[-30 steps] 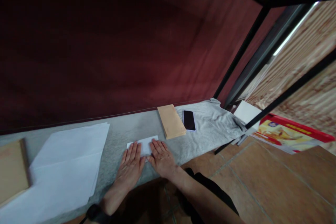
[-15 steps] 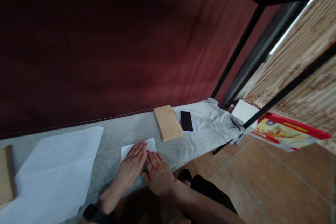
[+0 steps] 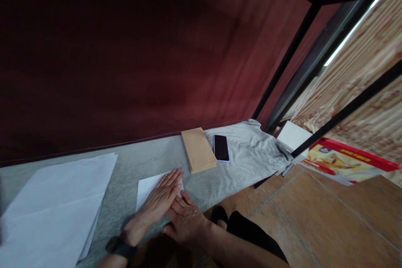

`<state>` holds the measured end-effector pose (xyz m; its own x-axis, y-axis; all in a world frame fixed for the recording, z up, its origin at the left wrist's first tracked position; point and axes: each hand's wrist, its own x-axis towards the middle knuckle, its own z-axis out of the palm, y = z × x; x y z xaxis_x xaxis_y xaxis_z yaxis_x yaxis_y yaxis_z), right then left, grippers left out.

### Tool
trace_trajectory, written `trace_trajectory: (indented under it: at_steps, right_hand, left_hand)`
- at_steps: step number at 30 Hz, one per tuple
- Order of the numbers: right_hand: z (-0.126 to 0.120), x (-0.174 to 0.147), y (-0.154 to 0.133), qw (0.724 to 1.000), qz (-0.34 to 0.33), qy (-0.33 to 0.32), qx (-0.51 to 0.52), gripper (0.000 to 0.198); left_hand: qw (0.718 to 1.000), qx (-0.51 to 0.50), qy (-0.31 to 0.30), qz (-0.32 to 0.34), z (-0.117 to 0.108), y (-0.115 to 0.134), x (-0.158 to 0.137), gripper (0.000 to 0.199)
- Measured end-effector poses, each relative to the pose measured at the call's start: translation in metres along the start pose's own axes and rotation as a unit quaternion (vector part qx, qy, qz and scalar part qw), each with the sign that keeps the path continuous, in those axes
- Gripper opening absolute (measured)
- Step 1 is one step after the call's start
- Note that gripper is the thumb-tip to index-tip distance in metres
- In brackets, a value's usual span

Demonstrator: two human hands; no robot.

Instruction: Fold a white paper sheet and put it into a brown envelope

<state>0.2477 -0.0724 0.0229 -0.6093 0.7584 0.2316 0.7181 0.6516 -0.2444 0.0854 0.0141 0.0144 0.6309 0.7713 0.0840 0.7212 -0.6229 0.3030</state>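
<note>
A small folded sheet of white paper (image 3: 146, 189) lies on the grey cloth-covered surface near its front edge. My left hand (image 3: 161, 196) rests flat on the paper's right part, fingers stretched out and pointing away from me. Beside it and partly against it, my right hand (image 3: 187, 219) lies with fingers extended over the paper's near right corner. Both palms face down, and the hands hide much of the sheet. Nothing is gripped in either hand. A dark band circles my left wrist.
Large white sheets (image 3: 59, 205) lie to the left. Brown envelopes (image 3: 199, 150) are stacked right of the hands, beside a phone (image 3: 221, 148). A dark red panel (image 3: 157, 71) rises behind. Black metal bars (image 3: 287, 60) and a colourful box (image 3: 348, 161) stand at right, above tiled floor.
My left hand has slid toward the paper's right edge, uncovering more of its left side. My right hand has shifted slightly toward me. The view has moved a little.
</note>
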Motion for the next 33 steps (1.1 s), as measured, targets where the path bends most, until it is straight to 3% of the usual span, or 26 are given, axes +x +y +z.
trace_trajectory:
  at_steps: [4, 8, 10, 14, 21, 25, 33]
  right_hand:
    - [-0.015, 0.002, 0.006, 0.999, 0.005, -0.028, 0.026, 0.054]
    - [-0.028, 0.01, 0.013, 0.997, -0.007, -0.022, 0.07, 0.041]
    - [-0.029, 0.013, 0.016, 0.996, 0.018, -0.012, 0.09, 0.038]
    - [-0.022, 0.014, 0.019, 0.994, 0.076, 0.021, 0.071, 0.045]
    - [0.001, 0.009, 0.025, 0.992, 0.101, 0.076, -0.021, 0.055]
    - [0.006, 0.014, 0.03, 0.988, 0.117, 0.096, -0.025, 0.054]
    - [0.006, 0.023, 0.029, 0.983, 0.156, 0.091, -0.029, 0.058]
  left_hand:
    - [0.999, 0.027, 0.02, -0.013, 0.006, -0.008, 0.004, 0.053]
    - [0.997, 0.043, 0.056, -0.016, 0.012, -0.011, 0.005, 0.052]
    - [0.995, 0.055, 0.074, -0.03, 0.016, -0.011, 0.003, 0.054]
    - [0.99, 0.09, 0.099, -0.053, 0.02, -0.013, -0.002, 0.057]
    - [0.981, 0.125, 0.125, -0.081, 0.016, -0.014, -0.017, 0.06]
    - [0.979, 0.124, 0.124, -0.104, 0.01, -0.011, -0.025, 0.061]
    - [0.971, 0.132, 0.067, -0.187, 0.0, -0.001, -0.037, 0.07]
